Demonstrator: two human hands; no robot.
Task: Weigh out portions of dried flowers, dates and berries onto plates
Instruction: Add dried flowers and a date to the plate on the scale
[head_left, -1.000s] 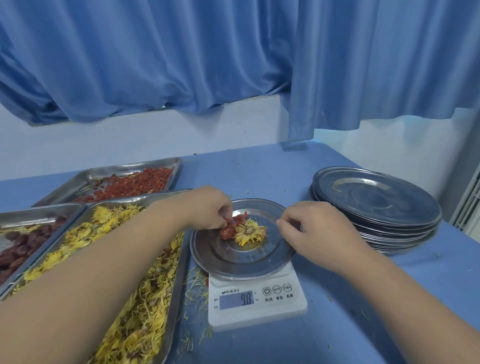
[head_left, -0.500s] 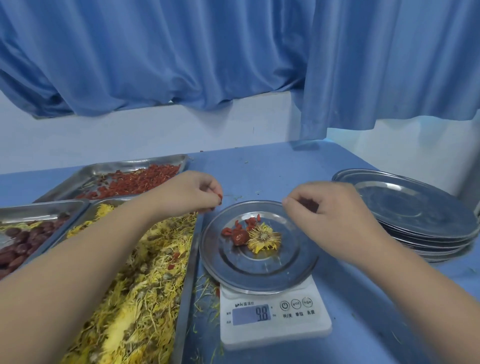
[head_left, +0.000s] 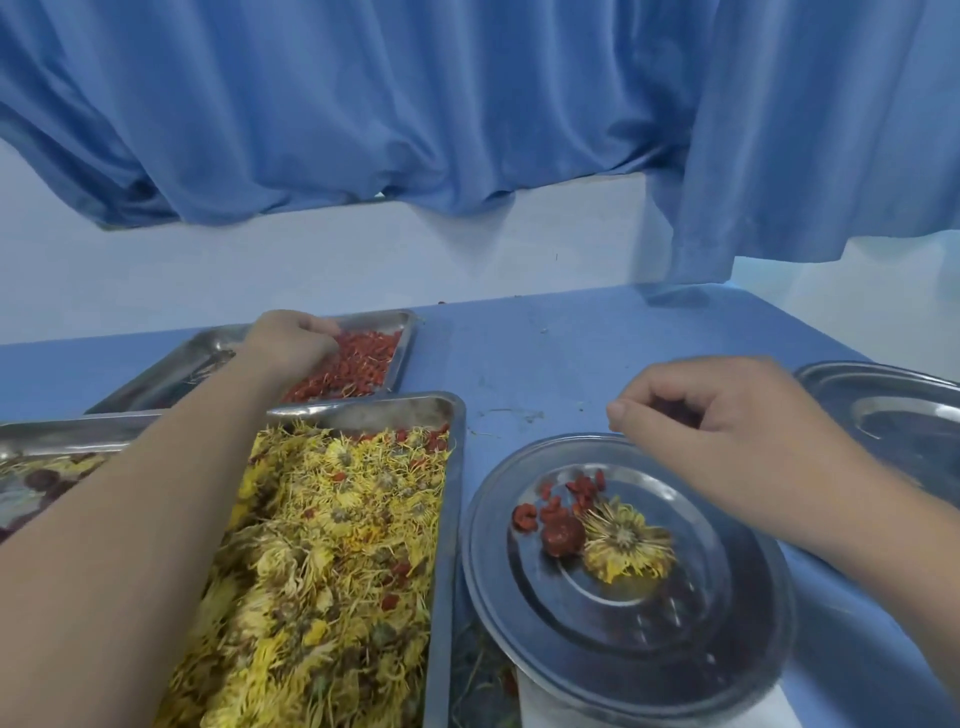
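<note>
A round steel plate (head_left: 649, 649) rests on a white scale (head_left: 540, 701) whose display is out of view. On the plate lie one dried yellow flower (head_left: 623, 545), a dark red date (head_left: 561, 535) and a few red berries (head_left: 576, 491). My left hand (head_left: 291, 340) reaches into the far tray of red berries (head_left: 358, 364), fingers bent down and pinched among them. My right hand (head_left: 727, 415) hovers over the plate's far rim, fingers curled, with something dark red showing inside the curl.
A long tray of dried yellow flowers (head_left: 332, 545) lies left of the plate, under my left forearm. A tray with dates (head_left: 41, 478) sits at the far left edge. Stacked steel plates (head_left: 893, 415) stand at the right. Blue curtains hang behind the table.
My left hand has moved from the plate back and left into the berry tray. The right hand stays curled above the plate. The camera has shifted closer, and the scale's display has dropped out of view.
</note>
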